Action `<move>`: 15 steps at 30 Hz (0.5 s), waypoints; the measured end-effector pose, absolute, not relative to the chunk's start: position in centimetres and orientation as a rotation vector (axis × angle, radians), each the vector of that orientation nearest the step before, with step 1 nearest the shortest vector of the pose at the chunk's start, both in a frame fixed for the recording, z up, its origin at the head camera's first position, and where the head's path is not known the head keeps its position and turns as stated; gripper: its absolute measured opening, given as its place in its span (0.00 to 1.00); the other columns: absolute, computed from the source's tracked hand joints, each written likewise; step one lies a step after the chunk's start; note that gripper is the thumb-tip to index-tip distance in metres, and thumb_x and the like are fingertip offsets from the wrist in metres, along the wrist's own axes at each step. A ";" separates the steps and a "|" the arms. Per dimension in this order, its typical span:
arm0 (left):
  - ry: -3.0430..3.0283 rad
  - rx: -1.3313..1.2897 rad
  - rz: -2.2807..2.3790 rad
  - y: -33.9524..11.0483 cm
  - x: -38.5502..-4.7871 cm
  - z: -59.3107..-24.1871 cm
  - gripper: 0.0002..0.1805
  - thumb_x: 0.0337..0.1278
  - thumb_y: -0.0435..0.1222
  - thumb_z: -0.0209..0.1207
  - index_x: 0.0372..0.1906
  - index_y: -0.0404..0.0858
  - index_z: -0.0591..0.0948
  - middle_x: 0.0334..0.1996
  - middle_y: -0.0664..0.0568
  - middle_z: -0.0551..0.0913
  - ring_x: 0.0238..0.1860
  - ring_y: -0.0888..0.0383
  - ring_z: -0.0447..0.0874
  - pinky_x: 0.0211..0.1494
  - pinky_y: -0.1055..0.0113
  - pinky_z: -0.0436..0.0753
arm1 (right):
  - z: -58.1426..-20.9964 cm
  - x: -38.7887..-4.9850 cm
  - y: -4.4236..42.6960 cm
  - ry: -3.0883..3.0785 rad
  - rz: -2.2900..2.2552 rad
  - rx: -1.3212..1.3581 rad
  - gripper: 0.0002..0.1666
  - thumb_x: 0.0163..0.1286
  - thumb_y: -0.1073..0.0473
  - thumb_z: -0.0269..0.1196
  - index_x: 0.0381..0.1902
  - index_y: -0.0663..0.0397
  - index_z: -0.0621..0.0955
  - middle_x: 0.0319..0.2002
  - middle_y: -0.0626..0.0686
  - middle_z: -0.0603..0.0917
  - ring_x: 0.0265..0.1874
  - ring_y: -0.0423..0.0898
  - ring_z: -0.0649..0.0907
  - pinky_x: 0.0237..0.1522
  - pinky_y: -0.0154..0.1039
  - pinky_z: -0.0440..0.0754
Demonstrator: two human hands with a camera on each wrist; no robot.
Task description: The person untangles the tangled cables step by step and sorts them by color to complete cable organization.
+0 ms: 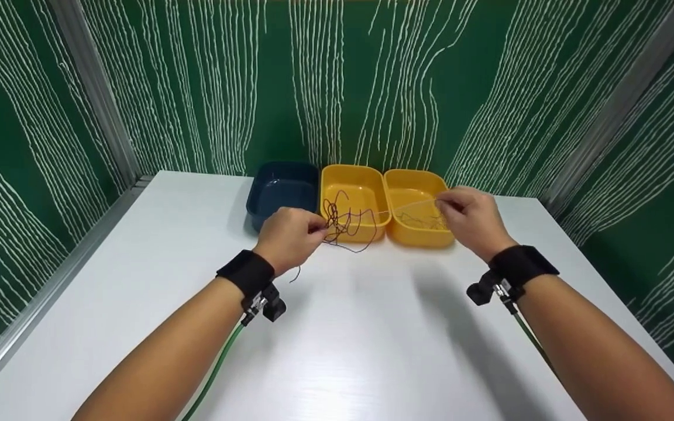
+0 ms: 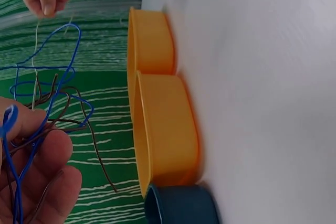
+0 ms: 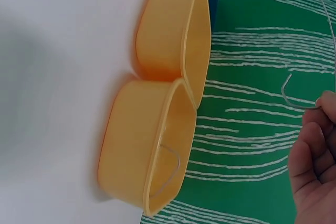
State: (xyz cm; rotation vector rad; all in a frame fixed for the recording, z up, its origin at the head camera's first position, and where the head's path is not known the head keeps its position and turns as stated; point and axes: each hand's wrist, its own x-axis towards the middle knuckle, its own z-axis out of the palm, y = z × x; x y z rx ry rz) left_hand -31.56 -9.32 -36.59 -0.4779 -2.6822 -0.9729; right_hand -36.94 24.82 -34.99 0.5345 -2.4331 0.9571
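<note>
Backdrop: dark green panels (image 1: 272, 70) streaked with wavy white lines, grey metal posts (image 1: 94, 88) standing at the left and right corners.
Tabletop: smooth white table (image 1: 337, 351), bright sheen on its near part, a soft shadow on the right side.
Far row: dark blue rounded plastic-looking box (image 1: 284, 190) on the left, yellow rounded plastic-looking box (image 1: 354, 235) in the middle, a matching yellow box (image 1: 422, 237) on the right, side by side.
Left hand: here's the left hand (image 1: 290, 237), near the blue and middle boxes, thumb and fingers clamped on the wires.
Tangle: loose loops of blue and brown thin wire (image 2: 52, 103) spring from that grip, mostly to its right, in front of the middle box; one end dangles below the hand.
Right hand: up goes the right hand (image 1: 474, 216) over the right box's edge, thumb and finger together on a wire.
Pale strand: thin whitish wire (image 1: 413, 205) spans the two hands, nearly straight; its short hooked end pokes past the right fingertips.
Right box contents: thin wires (image 3: 179, 162) lying inside.
Wrists: black straps (image 1: 247, 273) on both, green cables (image 1: 214, 374) trailing nearward.
</note>
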 end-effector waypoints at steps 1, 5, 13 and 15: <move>-2.681 -0.478 -0.970 -9.4 -31.6 -36.6 0.09 0.70 0.39 0.65 0.47 0.42 0.92 0.39 0.54 0.93 0.38 0.58 0.85 0.48 0.65 0.87 | -34.9 -37.0 25.2 -2.437 0.964 0.517 0.09 0.72 0.69 0.63 0.44 0.64 0.90 0.38 0.61 0.88 0.34 0.46 0.78 0.32 0.21 0.75; -2.672 -0.454 -0.950 -10.0 -31.6 -36.7 0.08 0.70 0.38 0.65 0.43 0.42 0.93 0.35 0.54 0.92 0.36 0.57 0.83 0.45 0.64 0.85 | -34.6 -37.1 26.8 -2.442 0.925 0.445 0.09 0.74 0.67 0.63 0.43 0.63 0.90 0.38 0.61 0.88 0.34 0.45 0.78 0.33 0.20 0.75; -2.665 -0.397 -0.964 -10.8 -31.7 -36.6 0.08 0.71 0.37 0.64 0.39 0.43 0.93 0.32 0.54 0.90 0.36 0.56 0.84 0.44 0.64 0.87 | -33.9 -36.8 29.3 -2.492 0.880 0.277 0.13 0.79 0.58 0.60 0.48 0.60 0.89 0.41 0.60 0.88 0.35 0.44 0.78 0.34 0.21 0.74; -2.663 -0.394 -0.961 -10.8 -31.7 -36.6 0.08 0.71 0.37 0.64 0.39 0.43 0.93 0.31 0.54 0.90 0.36 0.56 0.84 0.44 0.65 0.87 | -33.8 -36.8 29.8 -2.511 0.875 0.235 0.16 0.80 0.56 0.58 0.50 0.59 0.88 0.42 0.60 0.88 0.37 0.46 0.79 0.35 0.22 0.74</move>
